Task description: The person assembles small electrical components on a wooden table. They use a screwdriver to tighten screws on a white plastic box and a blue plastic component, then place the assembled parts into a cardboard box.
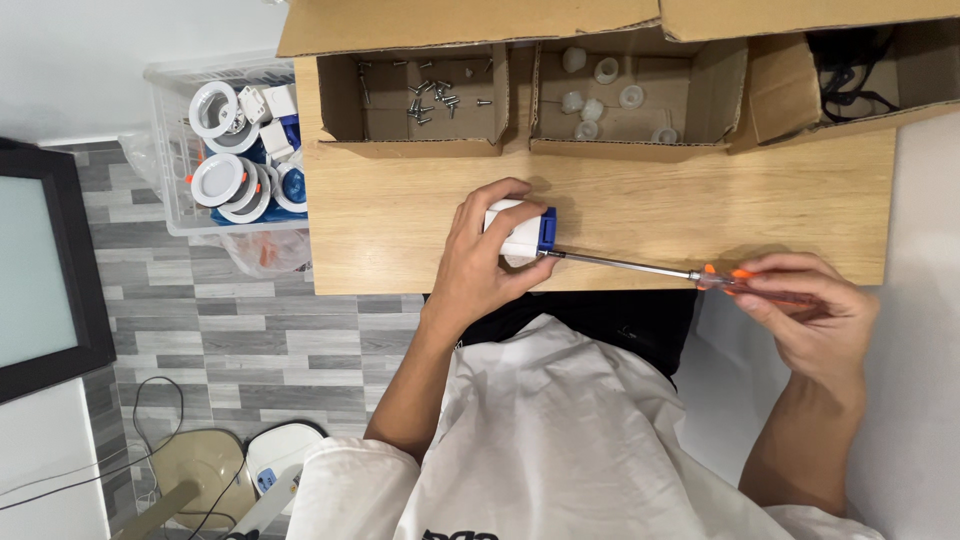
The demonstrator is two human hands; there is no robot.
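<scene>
My bench (700, 200) is matt, pale wood grain; the boxes (410, 145) are rough brown cardboard; my screwdriver (620, 263) has a shiny metal shaft and glossy orange plastic handle.

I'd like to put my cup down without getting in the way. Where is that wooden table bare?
The wooden table is bare on the camera's right, between the cardboard boxes and the screwdriver. A smaller bare patch lies left of the left hand. It is crowded around the white and blue part and the right hand.
</scene>
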